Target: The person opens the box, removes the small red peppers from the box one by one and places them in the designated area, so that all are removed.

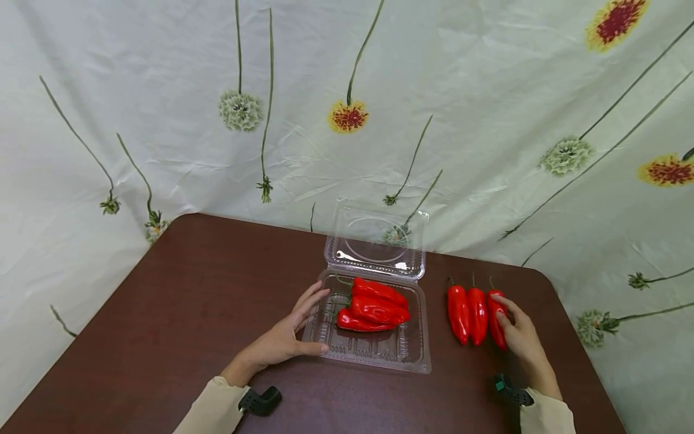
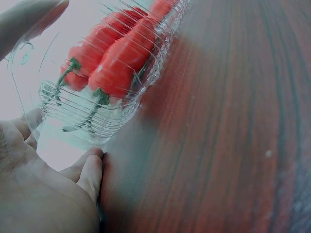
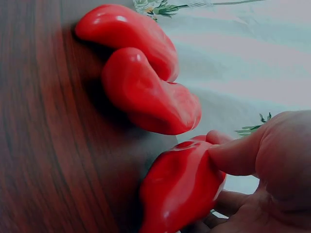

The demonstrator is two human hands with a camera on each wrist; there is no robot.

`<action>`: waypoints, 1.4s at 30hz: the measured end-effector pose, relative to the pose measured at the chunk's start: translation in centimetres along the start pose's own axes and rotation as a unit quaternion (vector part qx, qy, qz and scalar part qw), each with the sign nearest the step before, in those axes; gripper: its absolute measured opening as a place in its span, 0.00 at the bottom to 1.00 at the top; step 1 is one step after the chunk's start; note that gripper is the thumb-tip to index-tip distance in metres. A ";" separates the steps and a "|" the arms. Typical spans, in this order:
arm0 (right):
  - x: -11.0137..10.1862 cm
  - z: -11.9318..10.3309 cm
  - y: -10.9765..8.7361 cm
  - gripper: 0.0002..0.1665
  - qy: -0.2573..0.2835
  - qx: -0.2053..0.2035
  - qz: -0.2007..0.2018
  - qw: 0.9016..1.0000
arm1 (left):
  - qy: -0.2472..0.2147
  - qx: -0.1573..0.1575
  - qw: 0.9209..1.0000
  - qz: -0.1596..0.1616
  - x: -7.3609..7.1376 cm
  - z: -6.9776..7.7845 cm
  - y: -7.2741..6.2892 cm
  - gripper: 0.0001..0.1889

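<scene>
An open clear plastic clamshell box point(image 1: 374, 361) holds several red peppers point(image 1: 374, 304) lying side by side, their stems toward the left. My left hand point(image 1: 284, 340) is at the box's left side, fingers fairly straight and spread, the thumb by its front left corner. In the left wrist view the ribbed box wall point(image 2: 92, 124) stands close to that palm point(image 2: 43, 189). To the right of the box, my right hand point(image 1: 520, 334) pinches the rightmost red pepper point(image 3: 182, 187) between thumb and fingers. Two more red peppers point(image 1: 467, 314) lie just left of it.
The box's clear lid point(image 1: 376, 238) stands raised at the back, near the table's far edge. Everything rests on a dark brown wooden table point(image 1: 179, 301). A pale cloth with printed flowers point(image 1: 472, 120) hangs behind it.
</scene>
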State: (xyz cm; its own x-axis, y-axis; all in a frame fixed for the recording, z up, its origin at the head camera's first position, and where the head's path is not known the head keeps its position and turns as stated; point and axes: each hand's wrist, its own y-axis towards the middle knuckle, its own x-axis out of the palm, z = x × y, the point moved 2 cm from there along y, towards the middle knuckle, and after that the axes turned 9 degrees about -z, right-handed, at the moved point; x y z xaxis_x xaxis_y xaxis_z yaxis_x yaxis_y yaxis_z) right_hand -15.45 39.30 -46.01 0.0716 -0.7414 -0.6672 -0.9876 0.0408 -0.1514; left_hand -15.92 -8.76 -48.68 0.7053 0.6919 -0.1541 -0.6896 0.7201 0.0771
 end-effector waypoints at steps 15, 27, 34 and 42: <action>0.3 0.3 0.3 0.27 0.036 0.013 -0.026 0.999 | -0.003 0.002 1.000 0.001 0.0 -0.1 0.0 0.53; 0.0 0.4 0.1 0.27 0.027 0.005 -0.009 1.000 | -0.002 0.001 1.000 0.000 0.0 -0.1 0.1 0.53; -0.4 0.0 -0.2 0.27 0.014 0.000 -0.005 1.000 | -0.002 -0.004 1.000 0.000 -0.1 0.0 0.1 0.53; -1.0 -0.8 -0.4 0.26 0.005 -0.016 0.034 0.999 | -0.002 -0.004 1.000 0.000 -0.1 0.0 0.1 0.53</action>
State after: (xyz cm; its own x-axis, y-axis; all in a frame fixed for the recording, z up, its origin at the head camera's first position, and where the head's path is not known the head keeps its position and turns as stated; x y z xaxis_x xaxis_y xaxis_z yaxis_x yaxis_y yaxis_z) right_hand -15.22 39.52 -44.72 0.0022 -0.7447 -0.6674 -0.9941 0.0707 -0.0822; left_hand -16.07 -8.76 -48.70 0.7055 0.6924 -0.1511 -0.6912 0.7193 0.0693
